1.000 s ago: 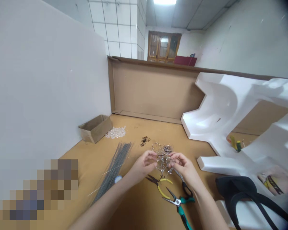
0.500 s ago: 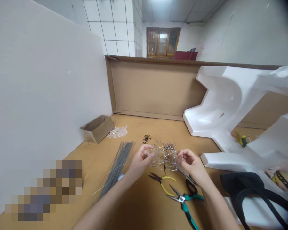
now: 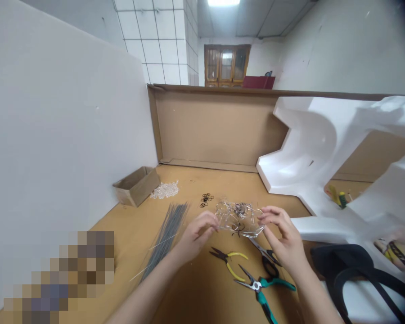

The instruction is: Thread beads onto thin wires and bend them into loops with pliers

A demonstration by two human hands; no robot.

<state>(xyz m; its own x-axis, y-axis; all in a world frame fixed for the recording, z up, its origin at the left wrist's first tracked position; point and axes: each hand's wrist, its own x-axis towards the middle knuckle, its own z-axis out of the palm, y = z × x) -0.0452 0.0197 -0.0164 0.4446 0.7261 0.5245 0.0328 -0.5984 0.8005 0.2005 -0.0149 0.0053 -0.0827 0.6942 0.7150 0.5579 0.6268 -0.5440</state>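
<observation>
Between my hands is a silvery wire frame (image 3: 239, 218), an openwork shape with dark twisted ties and small tangled bits on it. My left hand (image 3: 200, 231) pinches its left side between thumb and fingers. On the opposite side, my right hand (image 3: 281, 231) grips the right edge, fingertips curled against the wire. Just below lie yellow-handled pliers (image 3: 227, 258), a pair of scissors (image 3: 266, 258) and green-handled long-nose pliers (image 3: 256, 285), all with their jaws or blades pointing up and left. Fine detail of the wire is blurred.
Left of my hands lies a bundle of grey wires (image 3: 167, 236). Small black rings (image 3: 206, 199), a pile of clear bits (image 3: 165, 189) and a cardboard box (image 3: 137, 185) are farther back. White foam (image 3: 300, 135) and a black strap (image 3: 340, 256) stand at the right; cardboard (image 3: 209, 128) walls the back.
The wire frame has turned and shifted slightly right in my hands. My right hand has moved right, its fingers spread wider along the edge. The view has tipped up a little.
</observation>
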